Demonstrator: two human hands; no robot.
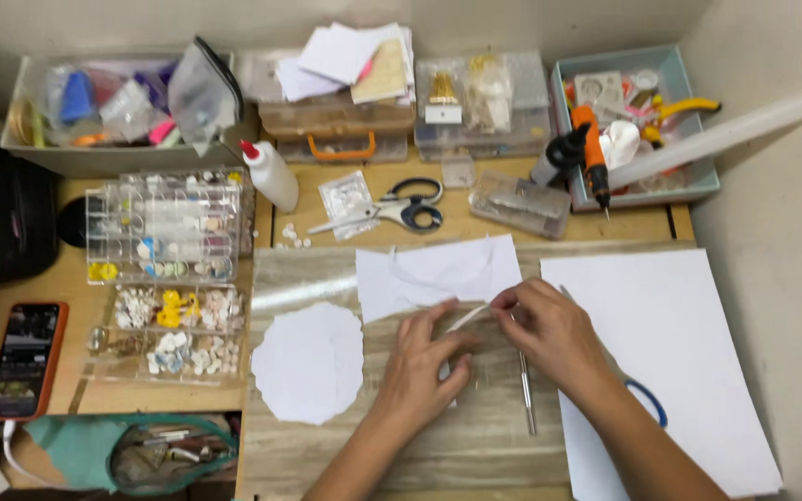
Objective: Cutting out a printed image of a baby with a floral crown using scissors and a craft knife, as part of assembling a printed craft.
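A thin white paper strip (468,318) is pinched at one end by the right hand (549,334) and pressed onto the wood-grain board (327,459) by the left hand (420,362). It could be torn or creased if pulled unevenly; the slim metal tool (526,394) lying beside it could be knocked.

Phone (25,360), orange case, lit screen, far left; small clear packet (346,199), perhaps beads, by scissors (392,209).

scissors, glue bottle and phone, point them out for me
scissors (407,210), head view, on the pivot where blades meet handles
glue bottle (272,178), head view, on the white body
phone (23,359), head view, on the middle of the screen
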